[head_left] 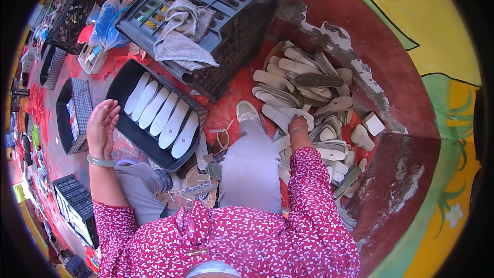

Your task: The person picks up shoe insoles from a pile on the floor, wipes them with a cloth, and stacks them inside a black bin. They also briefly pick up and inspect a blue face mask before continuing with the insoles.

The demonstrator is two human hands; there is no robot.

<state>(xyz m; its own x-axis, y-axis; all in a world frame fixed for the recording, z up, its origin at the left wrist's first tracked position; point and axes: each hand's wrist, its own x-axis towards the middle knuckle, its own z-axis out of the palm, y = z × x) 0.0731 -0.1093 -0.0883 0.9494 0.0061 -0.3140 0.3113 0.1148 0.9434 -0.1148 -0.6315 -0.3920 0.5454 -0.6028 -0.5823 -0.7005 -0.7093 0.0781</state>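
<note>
My left hand (102,123) is raised beside the left edge of a black fabric bin (188,168), empty, its fingers loosely bent and apart. Inside the bin lies a row of several white insoles (153,110), side by side and slanting. My right hand (298,124) reaches down to a big heap of insoles at the right. Its fingers are bent over a white insole (278,118) at the near left of the heap; the fingertips are partly hidden. A dark grey insole (319,80) lies on top among stacked pale ones.
A large grey plastic crate (231,46) with a grey cloth (182,38) on it stands ahead. Peeling red wall (406,85) borders the heap on the right. A second fabric bin (81,110) and a black crate (76,208) stand left. Sandals (198,179) lie between my legs.
</note>
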